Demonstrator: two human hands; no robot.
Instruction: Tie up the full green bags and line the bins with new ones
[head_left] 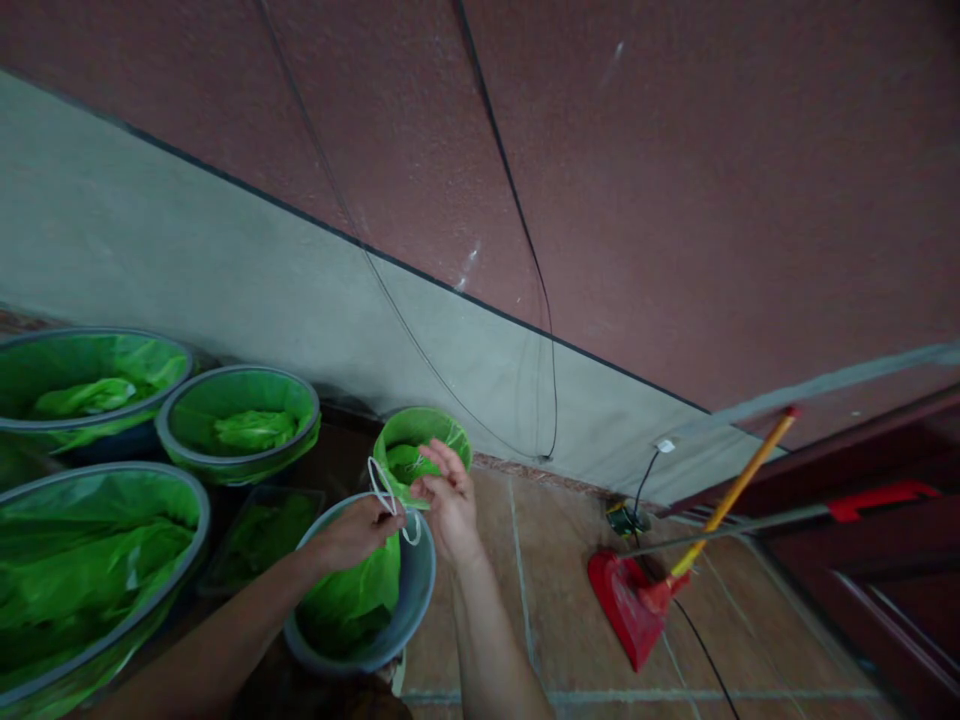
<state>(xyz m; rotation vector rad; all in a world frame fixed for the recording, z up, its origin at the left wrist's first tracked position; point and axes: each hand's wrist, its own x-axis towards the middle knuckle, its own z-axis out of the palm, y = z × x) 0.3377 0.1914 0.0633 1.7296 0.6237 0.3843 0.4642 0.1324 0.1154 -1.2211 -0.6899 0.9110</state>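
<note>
Over the far rim of a grey-blue bucket [421, 600], the left hand [358, 535] has its grip pinching a looped white cord [388, 498], with part of the loop sticking up past the fingers. Right hand [452, 505] is just beside it, grip spread with fingers bent; can't tell if it's touching the cord or not. Green bag [367, 592] sits in that bucket, mostly bunched on the left side. Behind it there's a smaller green bucket [409, 422], up near the floor's [559, 560] wall edge. Off to the left are three grey-rimmed tubs [196, 570], all lined with green plastic. Over toward the floor's right edge, a red dustpan [626, 605] with a yellow handle [739, 490] is near the dark red door [885, 585].
</note>
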